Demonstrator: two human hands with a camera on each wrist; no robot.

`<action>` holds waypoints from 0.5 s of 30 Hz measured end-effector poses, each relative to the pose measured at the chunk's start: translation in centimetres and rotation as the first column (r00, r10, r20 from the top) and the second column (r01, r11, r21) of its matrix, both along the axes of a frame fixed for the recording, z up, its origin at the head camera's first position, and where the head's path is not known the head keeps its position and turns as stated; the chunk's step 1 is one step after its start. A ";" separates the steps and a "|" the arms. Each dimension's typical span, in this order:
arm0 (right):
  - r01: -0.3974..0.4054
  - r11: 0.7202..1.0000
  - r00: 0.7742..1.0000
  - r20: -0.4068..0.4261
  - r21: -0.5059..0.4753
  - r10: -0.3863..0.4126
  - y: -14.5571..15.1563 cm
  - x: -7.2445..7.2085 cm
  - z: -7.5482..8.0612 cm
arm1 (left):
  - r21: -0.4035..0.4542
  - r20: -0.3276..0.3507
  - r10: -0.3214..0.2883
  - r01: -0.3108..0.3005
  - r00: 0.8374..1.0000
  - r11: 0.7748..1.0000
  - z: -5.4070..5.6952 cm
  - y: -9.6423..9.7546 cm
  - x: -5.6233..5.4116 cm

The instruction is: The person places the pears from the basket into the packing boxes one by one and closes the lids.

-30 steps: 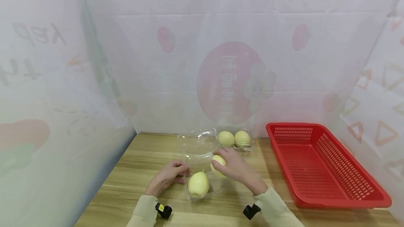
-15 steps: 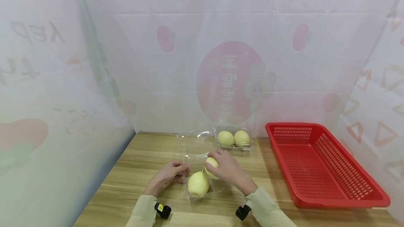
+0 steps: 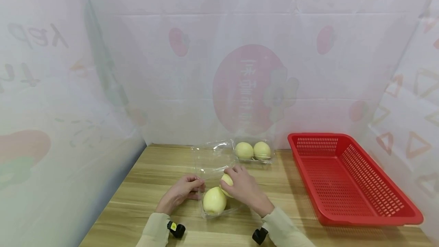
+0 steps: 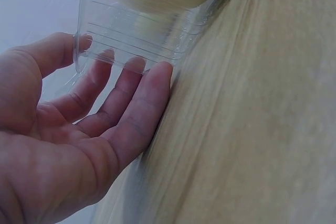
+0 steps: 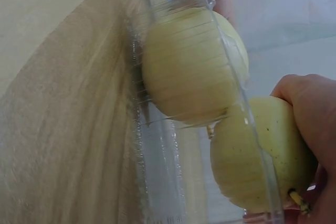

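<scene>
My left hand (image 3: 181, 193) pinches the rim and end wall of a clear plastic fruit box (image 4: 128, 45), thumb on the rim and fingertips against the wall. One yellow-green pear (image 3: 214, 200) lies in the left end of this box. My right hand (image 3: 247, 189) grips a second pear (image 5: 262, 153), its stem visible in the right wrist view. That pear is beside the first, partly inside the box's rim. The box's clear lid (image 3: 214, 159) lies folded back on the table behind. Glare and transparency blur the box's edges.
A second clear box (image 3: 272, 157) with two pears (image 3: 244, 150) stands at the back, near the curtain wall (image 3: 192, 121). A large red slotted basket (image 3: 326, 218) sits on the right of the wooden table (image 3: 137, 186).
My right hand has moved left and slightly down with its pear, bringing it close against the pear in the box. My left hand has stayed on the box's end.
</scene>
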State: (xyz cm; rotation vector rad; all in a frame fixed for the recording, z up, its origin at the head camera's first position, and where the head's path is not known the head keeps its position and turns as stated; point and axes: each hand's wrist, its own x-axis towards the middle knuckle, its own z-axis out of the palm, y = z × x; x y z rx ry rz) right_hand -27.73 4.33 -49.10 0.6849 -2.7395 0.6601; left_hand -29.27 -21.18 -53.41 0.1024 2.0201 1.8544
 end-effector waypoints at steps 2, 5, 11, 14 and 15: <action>0.014 1.000 1.000 -0.022 0.020 -0.013 -0.2 0.1 0.0 | -0.007 -0.003 0.002 -0.002 1.000 1.000 0.0 0.0 0.0; 0.038 0.998 0.998 -0.060 0.044 -0.035 -0.4 0.3 -0.3 | -0.016 -0.007 0.000 -0.001 1.000 1.000 0.0 0.0 0.0; 0.048 0.996 0.985 -0.171 0.080 -0.034 -0.8 0.2 -1.0 | -0.024 0.001 0.013 -0.013 1.000 1.000 0.1 0.0 -0.1; 0.046 0.994 0.979 -0.200 0.098 -0.025 -0.9 0.2 -1.5 | -0.022 0.001 0.015 -0.015 1.000 1.000 0.1 0.1 -0.1; 0.043 0.994 0.979 -0.204 0.098 -0.022 -0.9 0.2 -1.6 | -0.021 0.001 0.015 -0.015 1.000 1.000 0.0 0.1 -0.1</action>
